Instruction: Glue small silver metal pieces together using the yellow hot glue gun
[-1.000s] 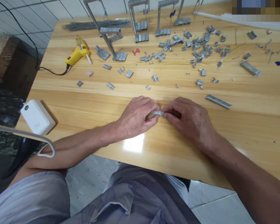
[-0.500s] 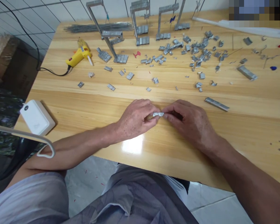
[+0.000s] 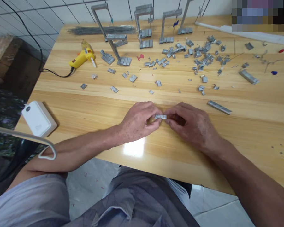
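Head view shows me a person at a wooden desk, with both hands close together over its near part. Between them is a small grey metal strip, reaching from one hand to the other. The left hand has thumb and forefinger closed on the left end of this strip. The right hand has thumb and forefinger slightly apart at the right end; whether these fingers grip it or only touch it, I cannot tell. To the right, a longer metal bar lies on the desk. Farther away are many loose metal pieces, and to the left of them stands an upright metal frame. A yellow glue gun rests at the left, and nearer is a white box.
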A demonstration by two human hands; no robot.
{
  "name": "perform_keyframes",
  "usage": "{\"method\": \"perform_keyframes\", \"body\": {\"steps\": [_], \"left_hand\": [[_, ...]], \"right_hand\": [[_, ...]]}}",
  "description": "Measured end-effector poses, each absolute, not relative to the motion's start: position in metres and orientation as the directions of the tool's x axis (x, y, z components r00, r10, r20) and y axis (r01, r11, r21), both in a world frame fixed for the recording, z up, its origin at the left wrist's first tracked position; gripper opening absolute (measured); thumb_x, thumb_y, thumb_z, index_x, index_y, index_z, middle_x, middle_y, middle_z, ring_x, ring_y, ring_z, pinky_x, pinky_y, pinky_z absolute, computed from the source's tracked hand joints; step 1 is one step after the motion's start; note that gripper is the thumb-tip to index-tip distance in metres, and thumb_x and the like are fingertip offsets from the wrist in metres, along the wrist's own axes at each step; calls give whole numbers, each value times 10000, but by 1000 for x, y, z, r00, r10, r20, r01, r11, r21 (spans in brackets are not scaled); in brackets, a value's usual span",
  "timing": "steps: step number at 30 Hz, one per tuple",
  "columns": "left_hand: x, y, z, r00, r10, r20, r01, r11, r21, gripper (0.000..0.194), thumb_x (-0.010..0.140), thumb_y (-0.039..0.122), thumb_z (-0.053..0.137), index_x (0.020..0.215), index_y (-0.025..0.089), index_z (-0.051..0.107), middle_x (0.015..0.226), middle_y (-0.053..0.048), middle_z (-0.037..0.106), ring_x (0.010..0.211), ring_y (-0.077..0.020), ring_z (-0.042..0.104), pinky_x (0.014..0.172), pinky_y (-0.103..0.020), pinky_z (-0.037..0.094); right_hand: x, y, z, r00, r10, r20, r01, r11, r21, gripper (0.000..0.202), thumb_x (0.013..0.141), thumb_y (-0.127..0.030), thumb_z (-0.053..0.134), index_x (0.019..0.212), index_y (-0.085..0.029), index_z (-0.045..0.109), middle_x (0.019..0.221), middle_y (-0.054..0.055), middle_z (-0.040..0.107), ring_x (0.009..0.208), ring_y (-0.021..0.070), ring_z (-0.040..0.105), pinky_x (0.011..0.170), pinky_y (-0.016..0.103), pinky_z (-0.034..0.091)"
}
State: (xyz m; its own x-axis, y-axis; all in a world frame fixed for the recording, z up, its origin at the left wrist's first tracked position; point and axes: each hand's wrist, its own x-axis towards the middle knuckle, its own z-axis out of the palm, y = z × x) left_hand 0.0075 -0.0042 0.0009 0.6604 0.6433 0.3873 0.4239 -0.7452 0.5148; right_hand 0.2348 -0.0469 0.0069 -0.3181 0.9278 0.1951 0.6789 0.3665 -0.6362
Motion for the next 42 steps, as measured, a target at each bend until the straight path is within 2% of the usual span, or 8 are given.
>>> {"method": "perform_keyframes", "body": {"steps": [5,10,18,26,36,38,42], "left_hand": [[7,-4,1,665,645,377,439,-745,502,66,939,150,633,945,185,689,758,7,644,716,-147,586,715,-292,459],[7,-5,1,666,642,380,435,-748,501,64,957,175,629,967,197,688,779,5,674,726,-148,607,729,-297,464],[8,-6,2,643,628,438,413,-766,492,69,974,179,623,978,200,689,792,3,693,715,-143,616,737,-305,472],[7,-6,2,646,608,462,430,-790,438,85,996,209,615,962,200,693,760,4,672,714,-151,612,733,-316,456],[8,-7,1,623,600,502,422,-798,430,83,992,210,619,953,204,693,738,7,659,714,-156,616,726,-322,461],[8,-7,1,615,599,513,410,-799,440,60,981,201,638,964,205,695,770,-4,672,738,-160,632,726,-321,476],[9,-8,-1,580,633,514,393,-769,504,53,957,198,708,1009,206,702,961,-62,738,879,-180,701,776,-324,533]], "right_hand": [[234,-48,7,-294,933,206,675,355,-647,125,933,-271,671,1024,-240,750,887,48,739,751,203,680,687,323,506],[234,-48,8,-281,939,197,666,339,-664,125,938,-228,637,955,-260,756,827,24,763,702,189,678,662,316,494],[232,-49,10,-218,963,157,593,258,-763,137,920,-223,660,975,-252,782,773,-9,780,637,156,673,631,285,497],[230,-50,11,-173,982,74,479,149,-865,153,931,-290,677,972,-247,818,816,-11,813,664,154,689,642,277,512],[227,-51,11,-128,991,43,422,94,-902,161,913,-308,699,970,-225,824,807,5,810,655,149,670,629,273,510],[227,-51,11,-123,992,42,414,90,-906,164,908,-309,700,970,-221,824,803,5,808,654,148,668,630,273,510],[226,-51,10,-111,993,24,396,67,-916,168,904,-315,708,979,-218,823,825,15,815,673,157,687,642,281,522]]}}
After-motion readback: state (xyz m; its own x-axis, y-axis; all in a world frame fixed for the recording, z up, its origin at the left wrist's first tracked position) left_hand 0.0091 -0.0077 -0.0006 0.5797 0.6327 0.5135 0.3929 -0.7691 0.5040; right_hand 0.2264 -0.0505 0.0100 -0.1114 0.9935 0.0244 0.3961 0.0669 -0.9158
